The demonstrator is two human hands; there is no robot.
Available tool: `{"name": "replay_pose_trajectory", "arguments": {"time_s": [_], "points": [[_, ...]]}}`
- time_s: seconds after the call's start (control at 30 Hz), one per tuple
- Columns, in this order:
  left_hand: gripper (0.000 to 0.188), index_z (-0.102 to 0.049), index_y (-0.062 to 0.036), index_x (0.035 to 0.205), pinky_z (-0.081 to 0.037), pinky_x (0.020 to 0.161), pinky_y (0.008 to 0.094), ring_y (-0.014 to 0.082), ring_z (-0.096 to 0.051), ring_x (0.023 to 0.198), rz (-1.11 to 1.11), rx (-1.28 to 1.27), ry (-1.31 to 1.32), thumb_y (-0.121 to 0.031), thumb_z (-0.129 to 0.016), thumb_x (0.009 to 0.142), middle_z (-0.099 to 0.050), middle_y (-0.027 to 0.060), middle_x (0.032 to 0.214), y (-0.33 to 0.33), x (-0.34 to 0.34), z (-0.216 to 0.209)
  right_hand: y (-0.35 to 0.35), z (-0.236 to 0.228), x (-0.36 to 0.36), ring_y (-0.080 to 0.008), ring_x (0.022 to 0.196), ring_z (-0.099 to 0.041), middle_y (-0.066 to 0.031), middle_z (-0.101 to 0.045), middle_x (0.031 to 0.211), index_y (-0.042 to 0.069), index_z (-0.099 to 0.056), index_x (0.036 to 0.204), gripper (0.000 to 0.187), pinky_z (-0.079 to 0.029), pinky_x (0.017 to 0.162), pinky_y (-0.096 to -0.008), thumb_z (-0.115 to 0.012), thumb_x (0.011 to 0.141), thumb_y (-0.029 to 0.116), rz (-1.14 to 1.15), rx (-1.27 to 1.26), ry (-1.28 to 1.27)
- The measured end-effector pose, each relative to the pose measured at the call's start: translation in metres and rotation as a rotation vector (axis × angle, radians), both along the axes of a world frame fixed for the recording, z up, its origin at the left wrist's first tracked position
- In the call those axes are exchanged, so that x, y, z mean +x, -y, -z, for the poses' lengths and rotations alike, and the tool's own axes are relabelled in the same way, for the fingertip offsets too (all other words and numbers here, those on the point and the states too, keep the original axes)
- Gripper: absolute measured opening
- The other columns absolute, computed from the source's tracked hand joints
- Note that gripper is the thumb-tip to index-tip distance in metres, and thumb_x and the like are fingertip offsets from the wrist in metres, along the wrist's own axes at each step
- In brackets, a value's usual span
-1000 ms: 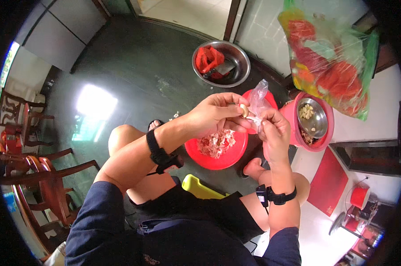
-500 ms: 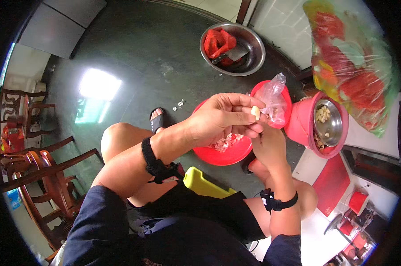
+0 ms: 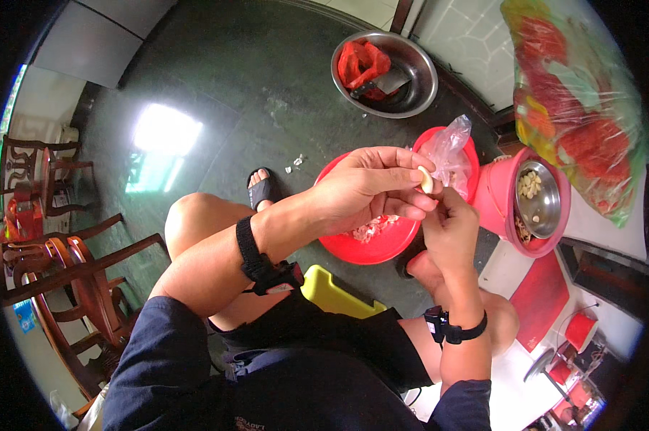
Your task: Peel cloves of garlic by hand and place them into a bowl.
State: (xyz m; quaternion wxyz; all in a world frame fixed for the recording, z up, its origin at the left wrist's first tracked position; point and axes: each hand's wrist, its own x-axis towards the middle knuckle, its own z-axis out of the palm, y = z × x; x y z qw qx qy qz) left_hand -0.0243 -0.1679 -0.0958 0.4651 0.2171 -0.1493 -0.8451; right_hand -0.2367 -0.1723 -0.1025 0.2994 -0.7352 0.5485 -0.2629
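My left hand (image 3: 367, 178) pinches a pale garlic clove (image 3: 426, 181) between thumb and fingertips. Right up against it, my right hand (image 3: 450, 224) has its thumb and fingers pressed together at the clove's lower edge; what they grip, if anything, is hidden. Below both hands a red basin (image 3: 382, 251) holds pinkish-white garlic bits and skins, partly covered by my left hand. On the right, a steel bowl (image 3: 548, 205) with several peeled cloves (image 3: 530, 184) rests in the mouth of a pink bucket (image 3: 491, 197).
A clear plastic bag (image 3: 450, 154) sits in a second red basin (image 3: 475, 154). Farther off, a steel basin (image 3: 426, 86) holds a red bag (image 3: 360, 63) and a cleaver (image 3: 389, 81). A yellow-green stool (image 3: 332, 294) is between my legs; wooden chairs (image 3: 87, 287) stand left.
The clove has turned in my left fingers, and my right fingertips have come up against its lower side. The surroundings have shifted slightly right in view.
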Motion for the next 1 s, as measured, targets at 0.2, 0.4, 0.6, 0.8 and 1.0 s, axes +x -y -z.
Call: {"name": "replay_pose_trajectory", "arguments": {"time_s": [0.2, 0.4, 0.6, 0.8, 1.0], "points": [[0.027, -0.061, 0.0030, 0.129, -0.065, 0.087, 0.0364, 0.0225, -0.076, 0.095, 0.015, -0.022, -0.035, -0.006, -0.060, 0.104, -0.073, 0.0143, 0.111, -0.002, -0.006, 0.000, -0.004, -0.014, 0.003, -0.0092, 0.057, -0.055, -0.0051, -0.058, 0.062, -0.002, -0.068, 0.090, 0.008, -0.043, 0.054, -0.0282, -0.060, 0.090, -0.002, -0.022, -0.259, 0.320], [0.027, -0.064, 0.0027, 0.129, -0.065, 0.087, 0.0369, 0.0244, -0.076, 0.096, 0.026, -0.058, -0.038, -0.004, -0.061, 0.103, -0.074, 0.0161, 0.112, -0.002, -0.007, 0.000, -0.008, -0.017, -0.004, -0.0038, 0.054, -0.047, -0.0019, -0.057, 0.064, 0.000, -0.062, 0.080, 0.009, -0.037, 0.049, -0.0244, -0.067, 0.088, -0.003, -0.096, -0.162, 0.376], [0.027, -0.064, 0.0014, 0.128, -0.064, 0.086, 0.0363, 0.0249, -0.076, 0.094, 0.056, -0.063, -0.036, -0.001, -0.063, 0.101, -0.075, 0.0172, 0.112, -0.002, -0.007, -0.001, -0.016, -0.020, -0.007, -0.0003, 0.053, -0.038, 0.0033, -0.050, 0.062, 0.003, -0.061, 0.087, 0.016, -0.028, 0.047, -0.0213, -0.076, 0.085, 0.000, -0.049, -0.224, 0.426], [0.021, -0.068, 0.0018, 0.119, -0.065, 0.082, 0.0339, 0.0218, -0.076, 0.088, 0.048, -0.144, 0.136, -0.003, -0.069, 0.099, -0.075, 0.0157, 0.108, -0.002, -0.014, 0.002, -0.015, -0.021, -0.004, -0.0003, 0.053, -0.039, 0.0040, -0.054, 0.065, 0.002, -0.069, 0.106, 0.022, -0.028, 0.048, -0.0203, -0.078, 0.087, 0.001, -0.038, -0.226, 0.486], [0.017, -0.071, 0.0026, 0.109, -0.065, 0.080, 0.0330, 0.0195, -0.075, 0.087, 0.010, -0.189, 0.327, -0.002, -0.075, 0.094, -0.076, 0.0137, 0.104, -0.001, -0.015, -0.001, -0.011, -0.015, -0.007, -0.0017, 0.059, -0.052, -0.0020, -0.068, 0.076, -0.002, -0.071, 0.108, 0.014, -0.039, 0.052, -0.0200, -0.071, 0.094, 0.001, -0.066, -0.301, 0.404]]}}
